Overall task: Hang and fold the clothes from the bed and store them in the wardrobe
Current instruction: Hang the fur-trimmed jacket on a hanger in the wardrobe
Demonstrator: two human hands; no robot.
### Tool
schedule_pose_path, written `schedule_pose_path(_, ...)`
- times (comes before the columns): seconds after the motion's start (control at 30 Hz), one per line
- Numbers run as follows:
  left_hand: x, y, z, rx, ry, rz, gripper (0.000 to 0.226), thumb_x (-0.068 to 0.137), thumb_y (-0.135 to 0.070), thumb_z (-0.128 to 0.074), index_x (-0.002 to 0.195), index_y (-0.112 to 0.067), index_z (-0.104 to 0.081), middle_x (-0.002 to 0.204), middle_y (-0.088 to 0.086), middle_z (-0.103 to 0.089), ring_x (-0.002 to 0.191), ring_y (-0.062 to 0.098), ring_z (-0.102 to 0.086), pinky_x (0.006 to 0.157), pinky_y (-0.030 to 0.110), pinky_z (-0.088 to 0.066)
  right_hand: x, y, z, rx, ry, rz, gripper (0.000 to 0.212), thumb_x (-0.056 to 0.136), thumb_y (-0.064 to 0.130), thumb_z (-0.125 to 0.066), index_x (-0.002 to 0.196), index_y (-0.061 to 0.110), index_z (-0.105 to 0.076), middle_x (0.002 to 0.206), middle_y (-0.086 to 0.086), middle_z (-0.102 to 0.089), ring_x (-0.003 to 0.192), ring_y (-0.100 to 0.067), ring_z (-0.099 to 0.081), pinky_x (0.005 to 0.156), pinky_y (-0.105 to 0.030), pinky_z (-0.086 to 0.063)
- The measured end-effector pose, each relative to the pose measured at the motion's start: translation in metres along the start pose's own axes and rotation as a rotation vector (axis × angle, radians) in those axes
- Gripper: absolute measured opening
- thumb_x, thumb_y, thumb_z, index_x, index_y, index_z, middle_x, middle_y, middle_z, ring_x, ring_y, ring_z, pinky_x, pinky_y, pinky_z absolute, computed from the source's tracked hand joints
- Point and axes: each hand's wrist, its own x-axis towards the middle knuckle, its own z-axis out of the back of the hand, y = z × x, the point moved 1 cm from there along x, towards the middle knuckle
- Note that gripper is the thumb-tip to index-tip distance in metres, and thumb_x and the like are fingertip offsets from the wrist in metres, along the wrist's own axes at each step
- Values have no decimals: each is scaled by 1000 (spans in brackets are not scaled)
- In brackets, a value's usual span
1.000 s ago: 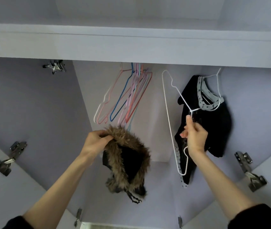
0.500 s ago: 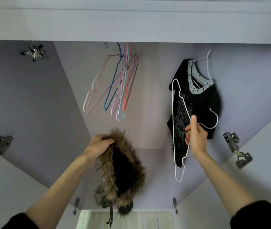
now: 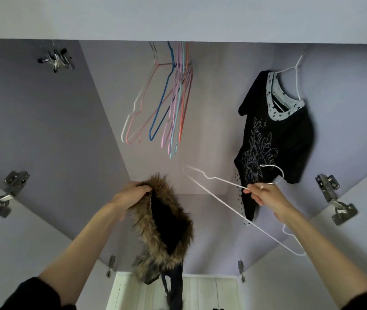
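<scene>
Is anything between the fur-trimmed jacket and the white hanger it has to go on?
Nothing visible. The jacket hangs from the left hand; the hanger is in the right hand, with open space between them. The black T-shirt hangs behind the hanger, not between.

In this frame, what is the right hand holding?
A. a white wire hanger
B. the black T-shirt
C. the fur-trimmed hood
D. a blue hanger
A: the right hand pinches a white hanger near its neck, free of the rail, while the left hand grips the fur-trimmed hood; the black T-shirt hangs on its own hanger, and the blue hanger is on the rail.
</scene>
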Motion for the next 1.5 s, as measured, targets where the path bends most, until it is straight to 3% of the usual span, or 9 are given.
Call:
schedule_pose_path(0.23,10,-2,5,-9,-128,-89,14,92,-12,-54,96,-18,-66,80,-2,-65,73,13,-61,60,21,-46,-17,29,-21,-111,262,87,27,96,14,-51,72,12,-64,69,-8,-57,68,-14,-55,77,-31,-48)
schedule_pose_path(0.53,4,-15,21,-10,-253,-200,13,91,-9,-55,95,-14,-67,91,5,-65,82,19,-59,78,27,-45,-24,58,-33,-132,339,149,21,96,8,-49,84,0,-64,71,-8,-59,74,-16,-56,74,-26,-55)
schedule_pose_path(0.63,-2,-25,16,93,-219,-249,13,89,-12,-59,95,-17,-69,95,6,-69,92,23,-62,90,34,-49,-25,69,-48,-192,339,235,22,96,8,-49,84,-3,-63,73,-13,-60,79,-17,-58,81,-36,-54)
schedule_pose_path(0.87,-29,-54,8,244,-105,-459,11,88,-12,-60,88,-17,-69,87,3,-70,86,20,-65,84,35,-51,-27,91,-102,-559,269,465,33,94,19,-52,63,28,-55,55,13,-52,52,0,-47,64,-25,-38)
schedule_pose_path(0.93,-35,-61,2,300,-105,-535,10,87,-11,-60,85,-17,-69,83,1,-69,84,18,-64,78,29,-49,-29,95,-119,-613,205,506,34,94,24,-51,61,28,-54,55,15,-53,58,-5,-50,67,-27,-41)
schedule_pose_path(1.07,-40,-58,-1,628,-134,-707,15,87,-21,-61,99,-17,-69,88,-4,-58,90,18,-58,77,27,-43,-30,106,-123,-314,124,481,32,94,17,-48,67,8,-63,52,20,-58,64,-5,-54,79,-37,-48)
schedule_pose_path(1.23,-42,-49,0,834,-199,-959,29,88,-33,-62,109,-14,-68,106,0,-54,104,21,-46,86,29,-30,-37,109,-117,-113,201,440,38,97,12,-47,61,8,-57,54,13,-59,64,5,-58,69,-26,-49)
schedule_pose_path(1.4,-42,-55,-3,852,-119,-990,25,89,-12,-57,114,-11,-61,102,4,-63,97,23,-58,88,29,-38,-43,110,-113,0,296,360,35,97,13,-49,63,10,-57,61,6,-61,79,0,-65,67,-22,-56)
schedule_pose_path(1.5,-44,-56,4,850,-106,-1008,29,88,-3,-54,114,-11,-62,103,5,-63,99,23,-57,90,33,-39,-41,107,-99,223,530,248,9,91,10,-57,90,8,-66,80,1,-67,86,-12,-65,78,-31,-58)
